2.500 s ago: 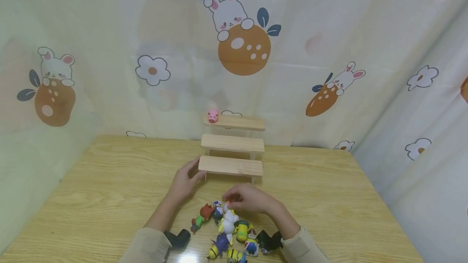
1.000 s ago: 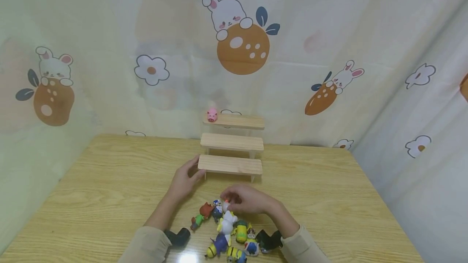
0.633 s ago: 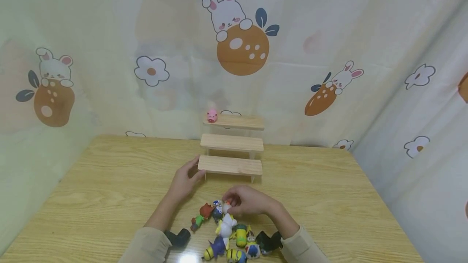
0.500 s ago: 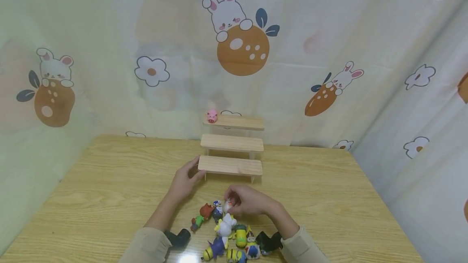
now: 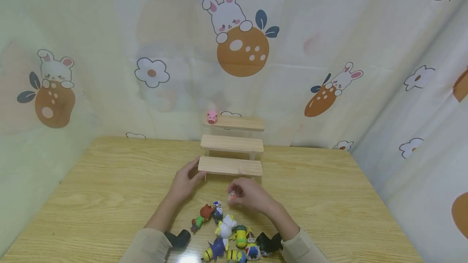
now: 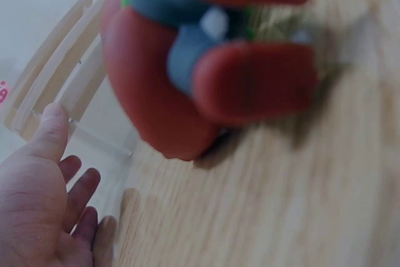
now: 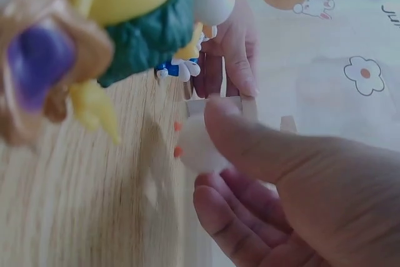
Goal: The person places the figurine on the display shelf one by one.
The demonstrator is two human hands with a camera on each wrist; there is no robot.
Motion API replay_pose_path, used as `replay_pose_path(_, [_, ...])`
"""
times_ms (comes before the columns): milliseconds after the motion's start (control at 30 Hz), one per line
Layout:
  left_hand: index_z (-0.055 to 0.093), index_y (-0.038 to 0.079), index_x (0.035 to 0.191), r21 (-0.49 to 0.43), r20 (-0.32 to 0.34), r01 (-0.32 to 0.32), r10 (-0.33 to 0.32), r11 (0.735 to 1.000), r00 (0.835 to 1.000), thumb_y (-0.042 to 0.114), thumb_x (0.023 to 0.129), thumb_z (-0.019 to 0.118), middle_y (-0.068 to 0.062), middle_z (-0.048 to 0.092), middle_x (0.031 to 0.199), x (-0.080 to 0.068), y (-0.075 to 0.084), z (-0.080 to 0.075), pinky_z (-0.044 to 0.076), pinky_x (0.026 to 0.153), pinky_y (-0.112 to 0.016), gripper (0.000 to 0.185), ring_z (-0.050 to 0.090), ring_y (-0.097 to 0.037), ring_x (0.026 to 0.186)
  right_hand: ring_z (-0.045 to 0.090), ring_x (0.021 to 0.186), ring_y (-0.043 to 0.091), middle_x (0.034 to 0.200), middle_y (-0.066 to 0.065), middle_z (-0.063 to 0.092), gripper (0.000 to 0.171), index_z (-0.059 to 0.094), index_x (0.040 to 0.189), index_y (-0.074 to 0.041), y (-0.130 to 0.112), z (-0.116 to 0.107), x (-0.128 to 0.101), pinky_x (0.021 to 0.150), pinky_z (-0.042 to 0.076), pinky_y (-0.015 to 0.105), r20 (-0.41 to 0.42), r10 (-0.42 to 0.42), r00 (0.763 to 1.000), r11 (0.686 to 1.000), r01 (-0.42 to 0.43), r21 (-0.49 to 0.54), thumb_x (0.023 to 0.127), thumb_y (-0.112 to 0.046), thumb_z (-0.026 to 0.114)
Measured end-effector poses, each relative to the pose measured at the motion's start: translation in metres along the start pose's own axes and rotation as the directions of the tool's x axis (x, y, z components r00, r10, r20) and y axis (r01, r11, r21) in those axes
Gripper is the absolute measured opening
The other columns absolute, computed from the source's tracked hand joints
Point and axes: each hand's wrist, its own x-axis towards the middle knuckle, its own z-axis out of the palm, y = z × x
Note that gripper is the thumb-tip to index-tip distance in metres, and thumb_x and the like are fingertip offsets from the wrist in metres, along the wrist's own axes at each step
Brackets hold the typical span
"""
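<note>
My right hand [image 5: 250,195] pinches a small white toy figure [image 7: 199,147] with orange bits between thumb and fingers. It is held above the table, just in front of the three-step wooden display stand [image 5: 230,166]. At the left end of the lowest step rests my left hand [image 5: 184,181], its thumb at the board's front corner and its fingers loosely extended. A pink pig figure [image 5: 212,117] stands on the top step, at the left. Close in front of my hands lie a red-and-green figure [image 5: 201,217], a dark blue-and-white figure [image 5: 217,212] and a white-and-yellow figure [image 5: 226,226].
Several yellow minion-like figures, one purple-clad [image 5: 215,249] and another with a green body [image 5: 241,236], lie nearer the table's front. Black wrist-camera mounts [image 5: 178,238] sit beside both cuffs. A printed curtain [image 5: 175,104] hangs behind the wooden table [image 5: 120,182].
My right hand has picked the white figure out of the pile and moved it up and slightly right, toward the stand. My left hand has stayed at the stand's lowest step.
</note>
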Motion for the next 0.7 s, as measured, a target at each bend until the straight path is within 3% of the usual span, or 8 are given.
replay_pose_path(200, [0.04,0.012,0.145,-0.001,-0.004,-0.004,0.004,1.0,1.0,0.04,0.088,0.062,-0.009,0.046,0.145,0.0002,-0.0008,0.0005,0.032,0.112,-0.046,0.067,0.044,-0.029,0.133,0.058,0.08,0.009,0.088,-0.003,0.064,0.022,0.067,0.099,-0.009,0.0017,-0.0008,0.0006,0.068,0.05,0.021,-0.049,0.023,0.999,0.998,-0.025,-0.051,0.08,-0.014,0.076])
replay_pose_path(700, [0.041,0.015,0.144,-0.042,-0.007,-0.006,0.006,0.999,1.0,0.037,0.088,0.064,-0.007,0.047,0.144,0.0001,-0.0011,0.0009,0.037,0.11,-0.043,0.065,0.05,-0.026,0.128,0.062,0.082,0.012,0.093,0.0,0.067,0.026,0.068,0.103,-0.008,0.007,-0.0013,0.002,0.073,0.053,0.022,-0.053,-0.011,0.999,0.995,0.006,-0.099,0.078,-0.012,0.075])
